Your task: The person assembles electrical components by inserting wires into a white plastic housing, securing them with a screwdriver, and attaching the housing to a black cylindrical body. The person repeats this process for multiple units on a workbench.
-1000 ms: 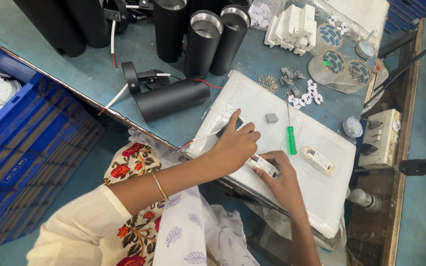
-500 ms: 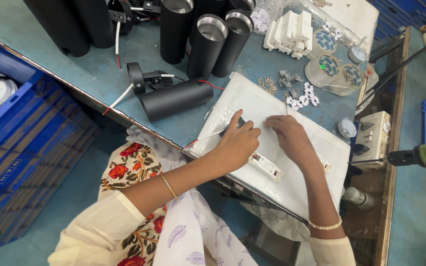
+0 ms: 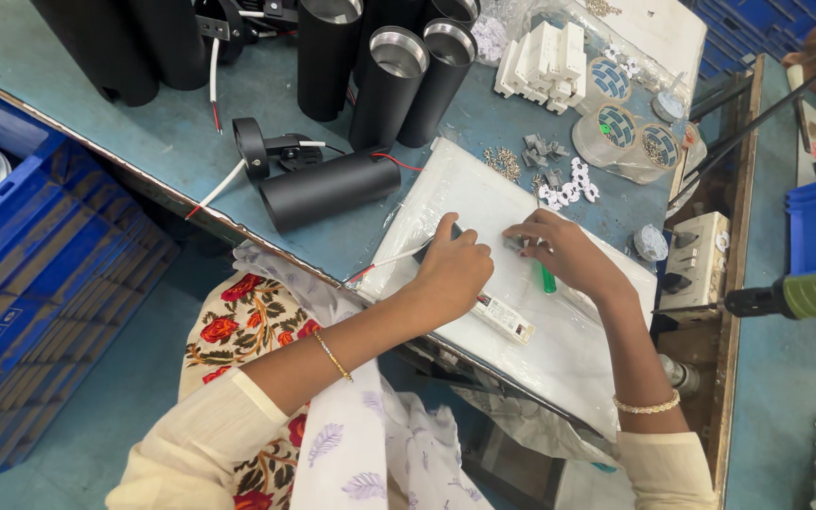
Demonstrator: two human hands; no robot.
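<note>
My left hand (image 3: 453, 271) is closed on a small black part (image 3: 427, 249) with a red and white wire, pressing it down on a white board (image 3: 472, 194). My right hand (image 3: 567, 253) lies a little farther right on the board, fingertips pinched on a small grey part (image 3: 513, 244). A green-handled screwdriver (image 3: 547, 280) pokes out from under the right palm. A slim white driver box (image 3: 504, 317) lies on the board just below both hands.
A black cylinder lamp (image 3: 318, 189) lies left of the board, with several upright black tubes (image 3: 387, 85) behind it. White blocks (image 3: 542, 57), clear tubs of small parts (image 3: 616, 127) and loose fittings (image 3: 569, 184) lie beyond. There is a blue crate (image 3: 40, 255) at left and a switch box (image 3: 701, 257) at right.
My right hand has left the white driver box and moved up and away across the board to the grey part by the screwdriver. The left hand has stayed on the black part.
</note>
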